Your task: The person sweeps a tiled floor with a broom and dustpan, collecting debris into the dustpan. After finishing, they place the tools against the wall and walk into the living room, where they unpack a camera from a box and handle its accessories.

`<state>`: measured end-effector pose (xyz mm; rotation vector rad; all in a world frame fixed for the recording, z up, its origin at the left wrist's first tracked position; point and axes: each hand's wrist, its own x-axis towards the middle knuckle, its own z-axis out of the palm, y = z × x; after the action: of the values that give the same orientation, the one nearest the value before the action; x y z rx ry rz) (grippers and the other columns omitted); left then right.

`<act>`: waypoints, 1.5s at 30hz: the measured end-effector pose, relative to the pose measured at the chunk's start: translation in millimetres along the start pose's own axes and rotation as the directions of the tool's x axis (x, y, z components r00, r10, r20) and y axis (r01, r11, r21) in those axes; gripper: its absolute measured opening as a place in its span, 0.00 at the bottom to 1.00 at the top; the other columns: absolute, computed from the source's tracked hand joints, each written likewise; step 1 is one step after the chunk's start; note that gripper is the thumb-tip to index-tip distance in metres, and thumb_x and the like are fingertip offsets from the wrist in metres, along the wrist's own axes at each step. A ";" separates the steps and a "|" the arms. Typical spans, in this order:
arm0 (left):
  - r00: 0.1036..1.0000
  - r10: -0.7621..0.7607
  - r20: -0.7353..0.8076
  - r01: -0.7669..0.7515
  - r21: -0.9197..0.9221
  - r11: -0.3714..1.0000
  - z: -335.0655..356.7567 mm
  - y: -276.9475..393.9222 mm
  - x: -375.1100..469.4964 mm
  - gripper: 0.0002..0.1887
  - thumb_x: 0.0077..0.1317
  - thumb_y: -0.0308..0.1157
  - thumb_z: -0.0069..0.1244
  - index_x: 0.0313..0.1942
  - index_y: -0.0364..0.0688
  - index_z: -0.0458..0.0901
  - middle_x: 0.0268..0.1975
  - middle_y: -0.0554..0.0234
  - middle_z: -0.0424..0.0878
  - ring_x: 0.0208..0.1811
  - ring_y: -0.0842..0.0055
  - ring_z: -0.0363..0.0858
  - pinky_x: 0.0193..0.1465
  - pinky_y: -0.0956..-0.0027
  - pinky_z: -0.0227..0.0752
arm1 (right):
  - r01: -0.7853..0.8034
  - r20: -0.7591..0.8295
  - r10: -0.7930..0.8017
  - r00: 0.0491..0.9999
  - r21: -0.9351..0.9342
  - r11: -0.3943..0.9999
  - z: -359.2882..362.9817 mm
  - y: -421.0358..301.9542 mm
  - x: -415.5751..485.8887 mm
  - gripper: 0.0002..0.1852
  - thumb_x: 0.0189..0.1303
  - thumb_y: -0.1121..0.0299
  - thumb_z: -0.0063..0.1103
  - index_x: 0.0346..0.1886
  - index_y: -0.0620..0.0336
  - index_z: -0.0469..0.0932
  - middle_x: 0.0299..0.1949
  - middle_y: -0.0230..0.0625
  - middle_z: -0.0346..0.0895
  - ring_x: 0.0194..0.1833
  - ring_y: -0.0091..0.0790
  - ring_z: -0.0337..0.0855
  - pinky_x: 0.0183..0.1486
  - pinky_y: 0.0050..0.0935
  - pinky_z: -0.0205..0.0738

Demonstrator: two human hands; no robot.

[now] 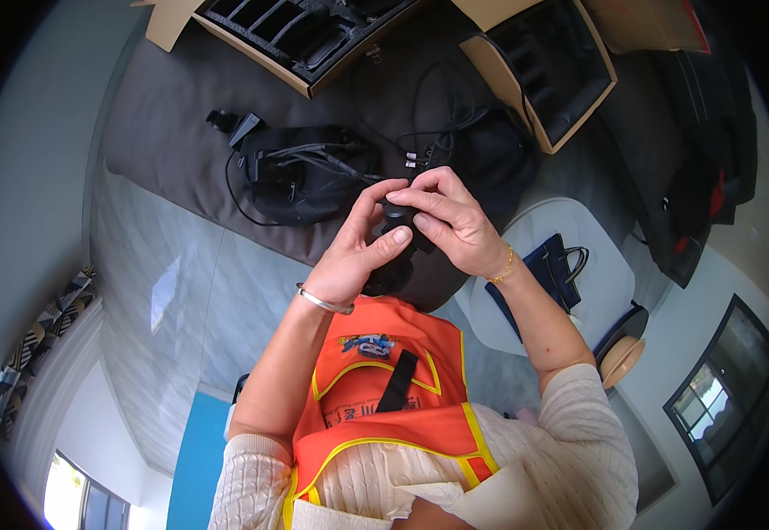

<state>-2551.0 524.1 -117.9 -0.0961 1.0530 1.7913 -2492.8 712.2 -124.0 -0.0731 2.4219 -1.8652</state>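
My left hand [371, 242] and my right hand [454, 218] meet at the middle of the view around a small black device [394, 211]. The left hand has its thumb and fingers around the device; the right fingertips press on its top and side. What the device is, I cannot tell. Below it hangs another dark rounded part [390, 275], partly hidden by the left hand. Just beyond the hands lie a black pouch [311, 175] with cables [321, 159] on it and a second black bag [490, 156] with more cables.
A dark cushioned surface [166, 126] bears the bags. Two open cardboard boxes with black foam, one at the top [311, 86] and one at the upper right [552, 142], stand there. A navy handbag [550, 265] rests on a white table [606, 255] at the right.
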 end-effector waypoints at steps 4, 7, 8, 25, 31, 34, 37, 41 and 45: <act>0.999 -0.024 -0.038 0.024 -0.024 0.999 -0.5 -6.5 5.0 0.21 0.73 0.38 0.48 0.62 0.45 0.66 0.52 0.67 0.72 0.55 0.81 0.69 0.59 0.75 0.63 | -0.099 -0.107 0.127 0.986 0.233 0.967 7.9 0.1 -9.0 0.25 0.64 0.78 0.55 0.66 0.63 0.69 0.47 0.37 0.69 0.48 0.31 0.73 0.53 0.25 0.69; 0.996 -0.032 -0.087 0.024 -0.091 0.996 -1.3 -11.0 5.8 0.19 0.74 0.39 0.46 0.61 0.44 0.66 0.52 0.68 0.71 0.55 0.82 0.69 0.61 0.76 0.62 | -0.158 -0.139 0.187 0.973 0.196 0.968 16.3 0.4 -20.8 0.30 0.66 0.69 0.58 0.70 0.66 0.61 0.51 0.41 0.70 0.51 0.33 0.74 0.57 0.26 0.69; 0.994 -0.001 -0.107 -0.012 -0.123 0.992 -0.7 -12.7 6.0 0.19 0.74 0.39 0.46 0.61 0.44 0.66 0.52 0.68 0.72 0.55 0.82 0.69 0.61 0.75 0.62 | -0.149 -0.111 0.160 0.981 0.101 0.984 19.3 0.9 -24.5 0.30 0.66 0.67 0.59 0.69 0.66 0.62 0.51 0.41 0.70 0.52 0.31 0.72 0.58 0.25 0.67; 0.977 0.209 -0.038 -0.182 0.357 0.916 -20.8 9.0 -7.7 0.26 0.58 0.22 0.51 0.59 0.39 0.72 0.41 0.66 0.78 0.41 0.82 0.74 0.47 0.76 0.69 | -0.150 -0.163 0.157 0.974 0.057 0.987 22.0 -11.1 -31.2 0.25 0.61 0.63 0.66 0.59 0.67 0.75 0.46 0.40 0.77 0.47 0.34 0.78 0.51 0.26 0.72; 0.950 0.189 0.249 -0.313 0.749 0.584 -19.6 34.9 -9.2 0.28 0.63 0.27 0.44 0.65 0.36 0.64 0.51 0.47 0.74 0.48 0.60 0.76 0.55 0.65 0.70 | -0.156 -0.174 0.157 0.972 0.023 0.988 20.3 -19.9 -29.9 0.26 0.62 0.63 0.65 0.59 0.69 0.75 0.47 0.40 0.77 0.48 0.33 0.78 0.53 0.25 0.70; 0.957 0.182 0.224 -0.288 0.685 0.670 -18.1 27.3 -10.3 0.28 0.69 0.31 0.45 0.67 0.36 0.58 0.54 0.48 0.72 0.53 0.60 0.75 0.59 0.66 0.68 | -0.192 -0.185 0.204 0.961 0.079 0.978 22.6 -24.6 -30.5 0.26 0.63 0.61 0.63 0.59 0.69 0.75 0.47 0.38 0.76 0.49 0.31 0.77 0.54 0.24 0.69; 0.953 0.226 0.204 -0.304 0.631 0.714 -17.1 13.1 -12.6 0.28 0.73 0.34 0.44 0.68 0.37 0.53 0.57 0.48 0.70 0.56 0.63 0.73 0.61 0.67 0.66 | -0.233 -0.204 0.263 0.943 0.161 0.959 22.3 -28.2 -30.3 0.26 0.64 0.60 0.62 0.59 0.69 0.75 0.47 0.37 0.76 0.48 0.30 0.76 0.53 0.23 0.69; 0.928 0.291 0.234 -0.373 0.630 0.681 -18.7 2.0 -12.7 0.28 0.75 0.37 0.44 0.69 0.37 0.52 0.62 0.49 0.65 0.57 0.66 0.71 0.61 0.68 0.65 | -0.170 -0.234 0.199 0.952 0.139 0.976 17.3 -27.8 -27.7 0.23 0.63 0.63 0.64 0.57 0.68 0.76 0.43 0.40 0.78 0.43 0.30 0.78 0.47 0.23 0.71; 0.936 0.288 0.204 -0.352 0.586 0.730 -18.5 1.0 -12.4 0.30 0.75 0.40 0.43 0.70 0.36 0.51 0.64 0.48 0.62 0.57 0.66 0.71 0.61 0.69 0.65 | -0.163 -0.181 0.180 0.967 0.106 0.981 13.4 -24.8 -24.9 0.23 0.62 0.63 0.65 0.57 0.68 0.77 0.41 0.40 0.78 0.41 0.29 0.78 0.45 0.23 0.72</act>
<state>-2552.8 502.4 -122.5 0.6125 1.6068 1.6293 -2467.1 695.1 -102.4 0.3248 2.3653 -1.9798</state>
